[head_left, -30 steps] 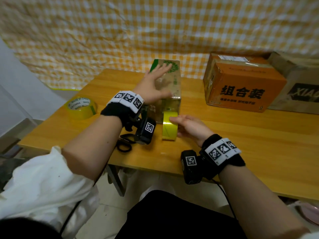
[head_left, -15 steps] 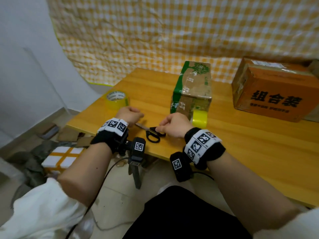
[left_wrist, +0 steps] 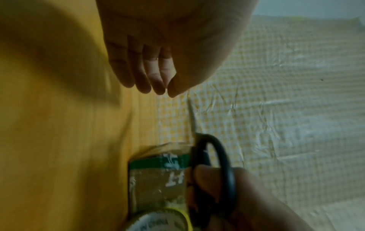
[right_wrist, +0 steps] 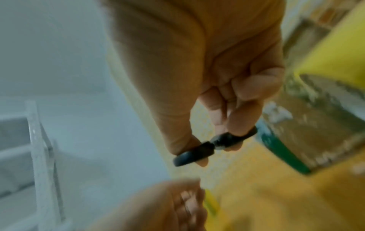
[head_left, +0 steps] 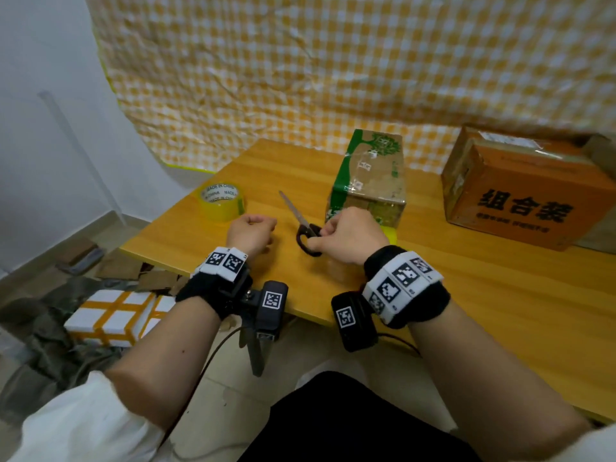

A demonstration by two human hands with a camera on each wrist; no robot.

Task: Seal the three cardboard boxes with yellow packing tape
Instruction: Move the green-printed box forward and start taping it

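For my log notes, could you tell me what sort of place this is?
Probably an improvised packing corner in a room: a wooden table holding cardboard boxes and a tape roll, a checked cloth hung behind, and cardboard scraps on the floor.

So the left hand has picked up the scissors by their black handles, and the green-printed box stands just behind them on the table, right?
Not quite: it is the right hand that holds the scissors by their black handles, as the head view shows. The left hand is curled and holds nothing. The rest is right: the green-printed box stands just behind them on the table.
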